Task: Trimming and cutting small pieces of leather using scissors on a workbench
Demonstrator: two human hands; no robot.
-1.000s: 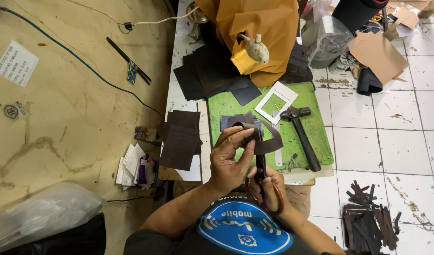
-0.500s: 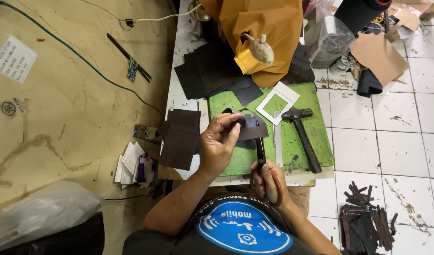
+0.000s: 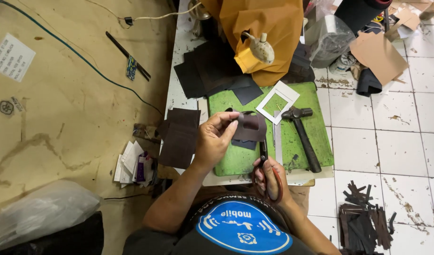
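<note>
- My left hand (image 3: 216, 139) pinches a dark brown leather piece (image 3: 250, 126) by its left edge, holding it up over the green cutting mat (image 3: 236, 160).
- My right hand (image 3: 270, 178) is closed through the red-brown loops of the scissors (image 3: 264, 163), at the near edge of the mat; the blades point away from me and meet the lower edge of the leather piece.
- On the mat, just right of the scissors, lies a narrow metal ruler (image 3: 277, 139), and right of that a hammer (image 3: 302, 137) with its head toward the far side.
- A white cardboard frame (image 3: 277, 101) lies on the far part of the mat, just beyond the hammer head.
- Left of the mat, a stack of dark brown leather sheets (image 3: 179, 137) sits on the bench (image 3: 179, 94), close to my left hand.
- Beyond the mat lie black sheets (image 3: 212, 71), partly covered by a heap of orange-tan material (image 3: 269, 28).
- Right of the mat, down on the tiled floor (image 3: 396, 141), there is a pile of dark leather offcuts (image 3: 365, 222).
- Left of the mat, past the bench, a blue cable (image 3: 75, 54) runs over the brown floor covering.
</note>
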